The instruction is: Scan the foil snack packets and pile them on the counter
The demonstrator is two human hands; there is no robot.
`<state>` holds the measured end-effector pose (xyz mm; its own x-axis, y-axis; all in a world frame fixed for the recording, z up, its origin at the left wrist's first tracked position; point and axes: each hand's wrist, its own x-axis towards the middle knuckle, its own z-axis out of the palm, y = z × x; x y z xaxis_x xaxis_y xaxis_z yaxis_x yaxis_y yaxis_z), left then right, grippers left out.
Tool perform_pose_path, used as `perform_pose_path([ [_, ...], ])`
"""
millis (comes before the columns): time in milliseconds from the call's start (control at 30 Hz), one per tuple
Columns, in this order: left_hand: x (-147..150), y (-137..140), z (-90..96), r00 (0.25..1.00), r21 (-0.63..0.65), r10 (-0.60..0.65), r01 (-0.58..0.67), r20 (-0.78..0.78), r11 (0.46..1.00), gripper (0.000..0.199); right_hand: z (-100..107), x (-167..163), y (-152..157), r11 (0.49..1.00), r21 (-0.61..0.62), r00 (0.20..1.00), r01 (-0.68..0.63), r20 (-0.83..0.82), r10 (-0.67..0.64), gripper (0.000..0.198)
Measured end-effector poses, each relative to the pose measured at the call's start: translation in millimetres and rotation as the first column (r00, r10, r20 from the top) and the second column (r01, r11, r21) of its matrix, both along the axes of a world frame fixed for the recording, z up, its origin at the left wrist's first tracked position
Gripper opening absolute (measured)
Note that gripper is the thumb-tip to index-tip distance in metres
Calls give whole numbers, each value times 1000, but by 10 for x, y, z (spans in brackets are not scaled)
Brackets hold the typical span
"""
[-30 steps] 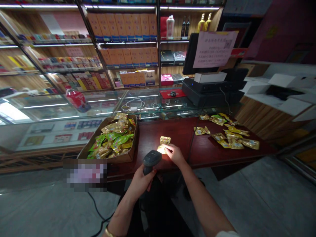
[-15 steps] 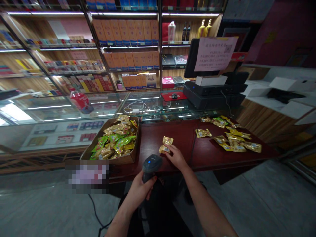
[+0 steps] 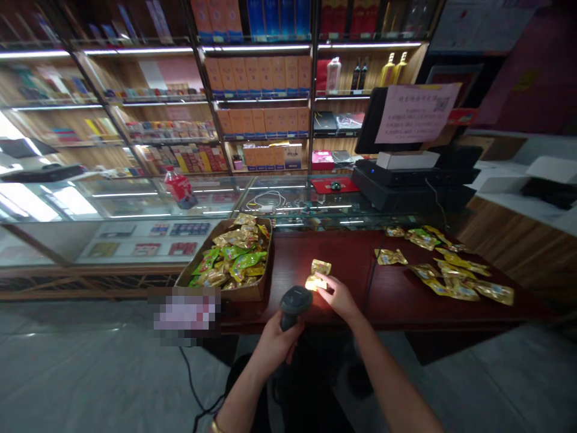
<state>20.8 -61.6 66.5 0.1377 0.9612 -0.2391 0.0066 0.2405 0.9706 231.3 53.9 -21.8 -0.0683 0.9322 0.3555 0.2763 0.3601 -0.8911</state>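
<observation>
My left hand [image 3: 276, 344] is wrapped round the handle of a dark barcode scanner [image 3: 296, 299], its head tilted toward the table. A bright patch of light falls on a small gold snack packet [image 3: 314, 282], which the fingers of my right hand [image 3: 341, 298] grip at its right side against the tabletop. Just behind it, nearly touching, lies another gold packet [image 3: 321, 266]. To the left stands an open cardboard box [image 3: 246, 293] heaped with gold and green packets [image 3: 234, 239]. Several loose packets [image 3: 457, 281] lie spread on the right, with a single gold one [image 3: 391, 257] nearer.
The dark red table [image 3: 288, 252] meets a glass display counter [image 3: 216, 207] holding a red-labelled bottle [image 3: 179, 187]. At the back right stand a monitor [image 3: 370, 123] and a black cash drawer [image 3: 387, 187]. A cable [image 3: 192, 382] hangs at lower left.
Light now shines on the gold packet under my right fingers. The camera view has shifted, so everything sits lower and farther right. Both hands keep their holds.
</observation>
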Motion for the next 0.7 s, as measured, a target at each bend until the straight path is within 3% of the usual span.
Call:
perform_pose_path([
  [100, -102, -37, -103, 999, -22, 33, -33, 31, 999, 41, 70, -77, 53, 998, -51, 997, -29, -72, 25, 48],
  [200, -213, -78, -264, 993, -70, 109, -105, 47, 992, 42, 278, -316, 128, 993, -45, 987, -109, -122, 103, 48],
  [333, -323, -96, -488, 968, -110, 242, -234, 66, 966, 48, 704, -933, 319, 974, 13, 967, -224, -122, 224, 42],
  [433, -357, -101, -557, 956, -105, 286, -279, 69, 955, 48, 1006, -1501, 536, 944, 70, 941, -323, -87, 328, 41],
  [533, -353, -113, -545, 960, -90, 273, -267, 64, 959, 46, 1191, -1903, 698, 913, 103, 917, -394, -29, 398, 66],
  [600, -350, -124, -536, 965, -74, 255, -250, 57, 965, 45, 1215, -1951, 736, 920, 126, 928, -371, 23, 371, 69],
  [700, -363, -135, -555, 973, -25, 227, -227, 38, 974, 45, 1084, -1626, 731, 970, 132, 977, -203, 94, 191, 49],
])
